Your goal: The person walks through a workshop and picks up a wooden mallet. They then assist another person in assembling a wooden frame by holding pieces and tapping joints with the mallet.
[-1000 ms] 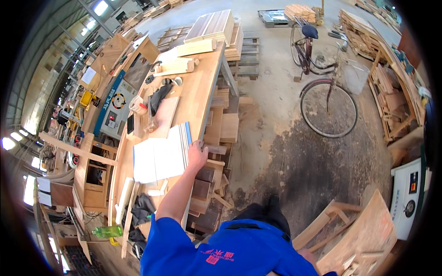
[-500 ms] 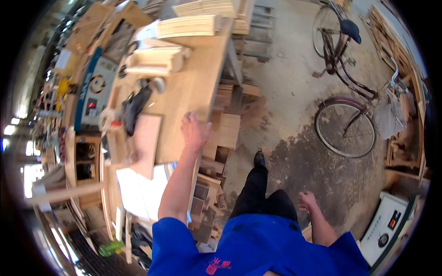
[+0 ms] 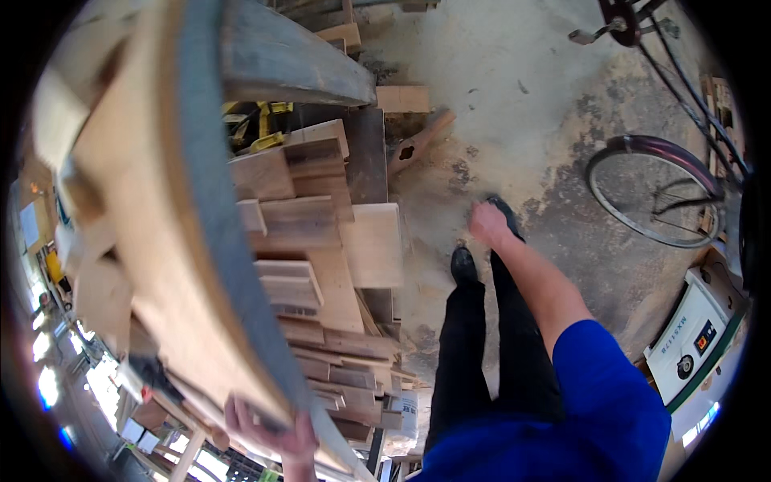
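At the lower left, my left hand (image 3: 269, 438) rests on the edge of the wooden worktable (image 3: 177, 265), its fingers on the top and the thumb spread apart from them. It holds nothing that I can make out, though the hand is slightly blurred. My right hand (image 3: 487, 224) hangs out in front of my legs, above the floor and close to my shoes. Its fingers are curled into a loose fist, and nothing shows in it.
Under the table lie stacked wooden boards (image 3: 297, 221), with a pale board (image 3: 373, 245) jutting toward the walkway. A thick table leg (image 3: 297, 64) stands ahead. At right are a bicycle (image 3: 654, 189) and a white machine panel (image 3: 683, 341). A cut wooden piece (image 3: 422, 143) lies on the floor.
My view has swung down and closer to the table edge. My left hand now shows lower left on the edge; my right arm has swung forward. Both feet now show.
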